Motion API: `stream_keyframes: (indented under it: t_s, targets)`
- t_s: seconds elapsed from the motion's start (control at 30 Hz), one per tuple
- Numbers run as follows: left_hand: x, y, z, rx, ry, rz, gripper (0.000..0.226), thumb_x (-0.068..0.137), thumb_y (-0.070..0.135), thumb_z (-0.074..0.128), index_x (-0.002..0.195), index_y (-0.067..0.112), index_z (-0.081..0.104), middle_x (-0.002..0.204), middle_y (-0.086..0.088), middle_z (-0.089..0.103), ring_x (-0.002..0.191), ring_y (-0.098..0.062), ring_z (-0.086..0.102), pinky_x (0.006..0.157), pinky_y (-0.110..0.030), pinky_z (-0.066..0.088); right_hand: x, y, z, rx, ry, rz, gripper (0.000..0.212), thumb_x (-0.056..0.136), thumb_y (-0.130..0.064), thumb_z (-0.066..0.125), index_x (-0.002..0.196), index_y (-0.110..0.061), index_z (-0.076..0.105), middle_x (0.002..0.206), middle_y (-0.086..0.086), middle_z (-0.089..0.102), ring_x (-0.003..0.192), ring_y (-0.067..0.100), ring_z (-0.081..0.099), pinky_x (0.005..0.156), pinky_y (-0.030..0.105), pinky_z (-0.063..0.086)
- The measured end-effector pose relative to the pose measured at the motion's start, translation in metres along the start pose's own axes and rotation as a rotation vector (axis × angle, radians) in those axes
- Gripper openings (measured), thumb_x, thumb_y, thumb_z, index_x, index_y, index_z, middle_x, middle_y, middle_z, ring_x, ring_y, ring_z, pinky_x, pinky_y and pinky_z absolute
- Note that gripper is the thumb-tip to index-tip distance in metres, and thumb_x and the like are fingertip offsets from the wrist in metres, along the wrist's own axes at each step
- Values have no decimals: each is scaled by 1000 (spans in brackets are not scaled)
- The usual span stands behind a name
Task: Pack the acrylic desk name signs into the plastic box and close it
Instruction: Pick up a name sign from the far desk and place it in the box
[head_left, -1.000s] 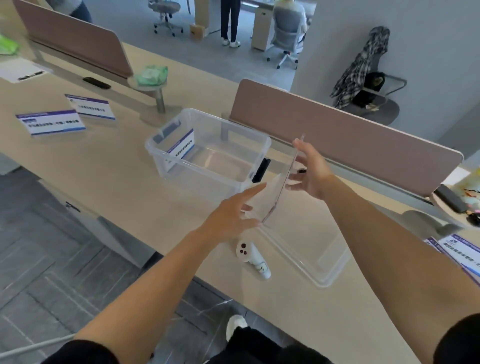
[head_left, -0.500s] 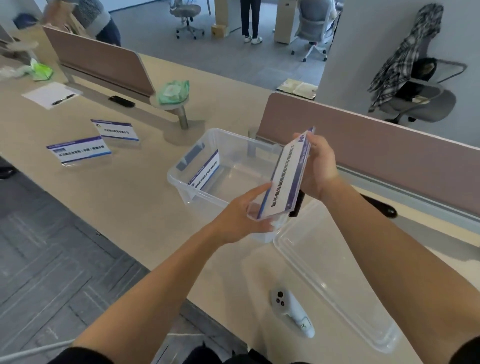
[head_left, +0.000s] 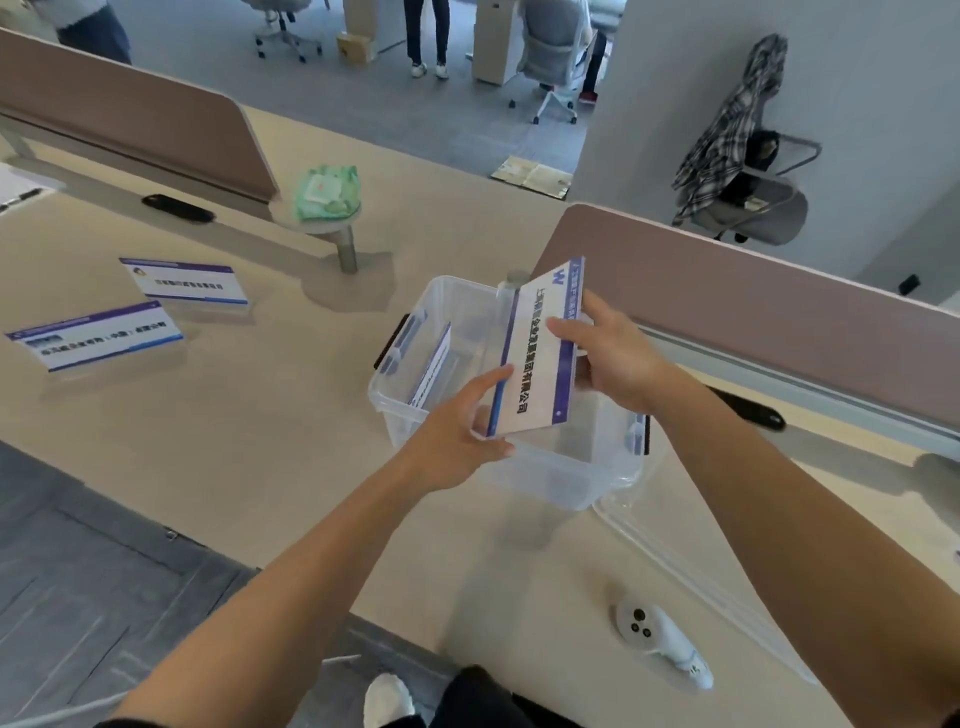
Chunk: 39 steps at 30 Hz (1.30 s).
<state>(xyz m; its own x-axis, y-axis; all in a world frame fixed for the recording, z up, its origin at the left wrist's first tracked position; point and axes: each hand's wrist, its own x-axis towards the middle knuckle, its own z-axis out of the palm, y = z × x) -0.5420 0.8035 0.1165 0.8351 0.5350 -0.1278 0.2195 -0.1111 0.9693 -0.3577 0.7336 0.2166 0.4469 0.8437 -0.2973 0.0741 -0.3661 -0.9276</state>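
Observation:
An acrylic name sign (head_left: 540, 353) with a white face and purple borders hangs tilted over the open clear plastic box (head_left: 561, 478). My left hand (head_left: 462, 431) grips its near lower corner and my right hand (head_left: 615, 358) holds its right edge. Another sign (head_left: 431, 374) leans inside the box against the left wall. Two more signs (head_left: 184, 280) (head_left: 96, 335) stand on the desk to the left. The clear lid (head_left: 691, 577) lies flat on the desk to the right of the box.
A white handheld controller (head_left: 665, 644) lies near the desk's front edge on the right. Brown divider panels (head_left: 753, 306) run behind the box. A green packet (head_left: 327, 192) sits on a small round stand. A chair with a plaid shirt stands beyond.
The sign has turned from edge-on to face-up and come over the box. My left hand has closed on its near corner. The view has shifted right and closer.

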Motion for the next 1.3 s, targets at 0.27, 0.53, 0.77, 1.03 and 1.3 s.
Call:
stream_keyframes:
  t_s: [0.27,0.53,0.77,1.03,1.3]
  targets:
    - [14,-14,-39,247,-42,54,83,84,19,75,147,44,27,144,10,47,127,-13,53,97,-40,54,9,-10,13,35,55,111,36,98,-7,55,127,-28,51,97,8,75,72,20,77,54,30,59]
    - [41,-19,-76,518,-27,-34,69,89,34,68,145,46,28,117,9,61,107,-11,61,89,-29,53,54,25,-6,216,159,187,42,96,-6,58,134,-24,49,98,10,76,78,24,77,61,35,61]
    - [83,-51,-129,934,64,-99,55,86,25,61,139,32,48,138,-3,47,127,-31,40,107,-47,36,82,82,-12,230,141,301,43,93,-5,61,132,-22,52,97,16,75,79,30,76,68,39,61]
    - [115,-80,-147,928,50,-215,65,87,30,60,146,33,34,149,-18,31,142,-35,17,114,-44,22,116,96,26,97,131,387,61,91,2,60,143,-25,43,95,9,72,63,21,72,47,27,55]
    - [131,-89,-132,728,134,-270,78,88,24,62,152,38,20,151,-1,33,136,-30,30,104,-39,35,155,111,64,-47,160,487,62,83,2,58,137,-28,51,98,11,72,74,32,74,57,39,61]
